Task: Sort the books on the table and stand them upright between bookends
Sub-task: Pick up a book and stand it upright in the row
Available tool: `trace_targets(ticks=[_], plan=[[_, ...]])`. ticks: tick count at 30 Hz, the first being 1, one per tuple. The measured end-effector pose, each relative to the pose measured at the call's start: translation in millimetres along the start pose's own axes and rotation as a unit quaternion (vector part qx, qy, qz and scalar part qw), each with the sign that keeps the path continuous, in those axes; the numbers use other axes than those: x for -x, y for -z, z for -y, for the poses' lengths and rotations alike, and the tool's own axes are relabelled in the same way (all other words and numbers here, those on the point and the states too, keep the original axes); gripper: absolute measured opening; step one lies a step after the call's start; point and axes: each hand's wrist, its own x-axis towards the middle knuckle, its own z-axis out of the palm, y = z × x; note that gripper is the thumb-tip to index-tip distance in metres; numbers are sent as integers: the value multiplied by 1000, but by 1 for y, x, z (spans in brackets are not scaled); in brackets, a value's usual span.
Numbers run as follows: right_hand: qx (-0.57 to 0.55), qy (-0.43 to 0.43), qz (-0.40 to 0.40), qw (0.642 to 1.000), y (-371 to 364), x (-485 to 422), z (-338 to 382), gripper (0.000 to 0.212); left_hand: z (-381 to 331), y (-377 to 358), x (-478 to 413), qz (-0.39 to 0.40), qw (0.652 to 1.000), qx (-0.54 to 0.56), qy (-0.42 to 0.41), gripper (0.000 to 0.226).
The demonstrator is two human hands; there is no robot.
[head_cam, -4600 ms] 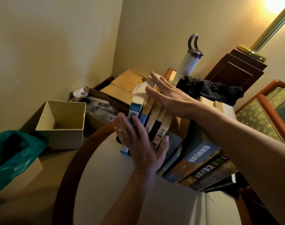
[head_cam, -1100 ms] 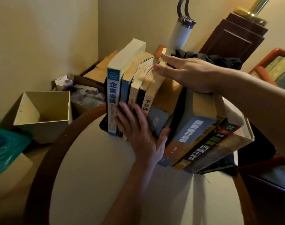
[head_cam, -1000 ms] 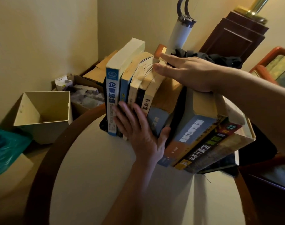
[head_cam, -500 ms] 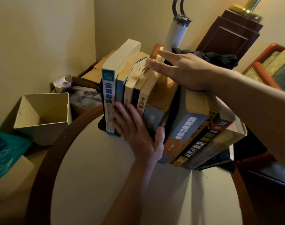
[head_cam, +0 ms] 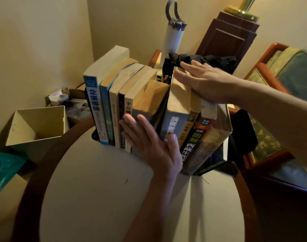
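Note:
A row of several books (head_cam: 114,95) stands spine-out on the round white table (head_cam: 100,189). The left books, led by a white-and-blue one (head_cam: 95,109), are upright; the right ones, including a grey-blue book (head_cam: 175,116) and a dark thick book (head_cam: 201,144), lean slightly. A black bookend (head_cam: 95,135) shows at the row's left foot and another black bookend (head_cam: 243,137) at the right end. My left hand (head_cam: 154,147) presses flat against the spines in the middle. My right hand (head_cam: 207,81) lies flat on the tops of the right-hand books.
A white bottle (head_cam: 172,37) and a black cloth (head_cam: 210,62) sit behind the books. A dark wooden lamp base (head_cam: 226,34) stands at the back right, a chair (head_cam: 280,81) to the right. On the floor left are a cream box (head_cam: 35,126) and a green bag (head_cam: 4,168).
The right-hand books have swung from a strong lean toward upright. My right hand slid right, from the middle books' tops to the right ones. My left hand shifted right along the spines.

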Motion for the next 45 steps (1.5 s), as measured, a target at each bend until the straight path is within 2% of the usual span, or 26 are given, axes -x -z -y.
trace_targets(ticks=[6, 14, 21, 28, 35, 40, 45], plan=[[15, 17, 19, 1000, 1, -9, 4, 93, 4, -12, -2, -15, 1000, -14, -1, 75], [-3, 24, 5, 1000, 2, -10, 6, 81, 7, -17, -3, -27, 999, -15, -17, 77], [-7, 22, 6, 1000, 2, -14, 2, 87, 10, -21, -2, -32, 999, -20, -17, 80], [-5, 25, 0, 1000, 1, -16, 0, 84, 13, -20, -1, -17, 999, -21, -20, 79], [-9, 5, 1, 1000, -1, -7, -4, 82, -4, -16, 11, 10, 1000, 4, 20, 93], [26, 41, 13, 999, -2, -6, -2, 76, -4, -19, 14, 0, 1000, -18, 21, 90], [20, 70, 6, 997, -2, -10, -4, 82, -4, -19, 13, -6, 1000, -19, 13, 89]])
